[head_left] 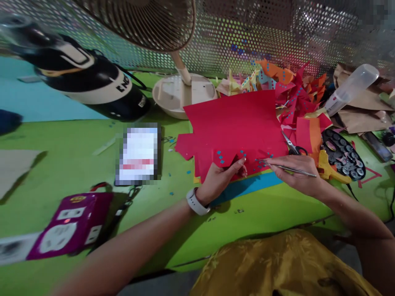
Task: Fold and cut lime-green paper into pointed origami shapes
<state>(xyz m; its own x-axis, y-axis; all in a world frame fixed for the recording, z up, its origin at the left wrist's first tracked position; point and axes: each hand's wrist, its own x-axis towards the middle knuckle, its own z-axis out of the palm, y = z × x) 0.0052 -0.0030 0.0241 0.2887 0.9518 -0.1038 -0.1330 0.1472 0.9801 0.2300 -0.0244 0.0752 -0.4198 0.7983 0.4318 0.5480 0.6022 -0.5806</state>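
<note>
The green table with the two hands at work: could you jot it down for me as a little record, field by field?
Left hand: holds a small red paper piece with blue bits on it
Right hand: grips a slim metal tool, perhaps tweezers
Under the tool's tip: loose blue bits on red paper
Just beyond right hand: scissors
Right of it: yellow glue gun, black round tray
Left side: purple box, black-and-white bottle
Behind: fan
</note>
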